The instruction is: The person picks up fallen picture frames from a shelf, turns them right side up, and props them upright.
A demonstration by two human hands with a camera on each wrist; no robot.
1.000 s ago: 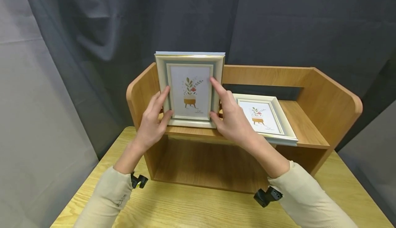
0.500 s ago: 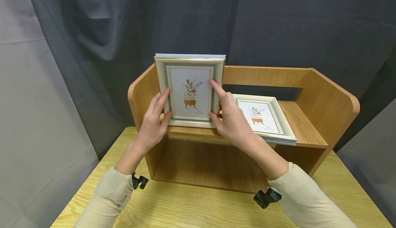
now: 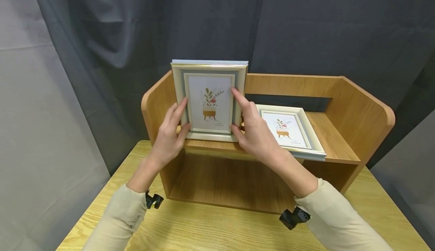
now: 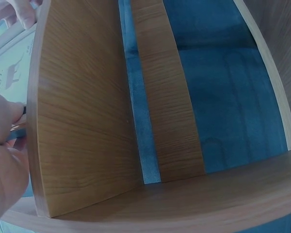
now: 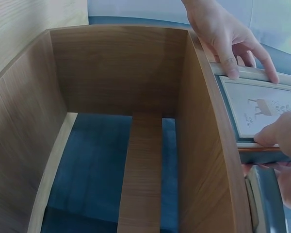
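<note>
1. Frame (image 3: 209,101) with a plant print stands upright on the left part of the shelf (image 3: 334,145), its lower edge on the shelf board near the front edge.
2. The left hand (image 3: 171,135) holds the left side of the frame: the fingers lie almost straight along the left border and the thumb presses the lower left corner. The hand is mostly open, only lightly bent around the edge.
3. The right hand (image 3: 255,130) holds the right side of the same frame. The index finger points up along the right border, and the thumb touches the lower right corner. The other fingers are behind the frame edge, and I cannot tell how much they curl.
4. In the right wrist view, fingertips of both hands rest on the frame border (image 5: 254,77).
5. A second frame (image 3: 289,130) with the same print lies flat on the shelf, just beside the right hand, and its front corner goes a little over the shelf edge.
6. The shelf stands on a light wooden table (image 3: 217,228), with a dark curtain (image 3: 323,28) behind it.
</note>
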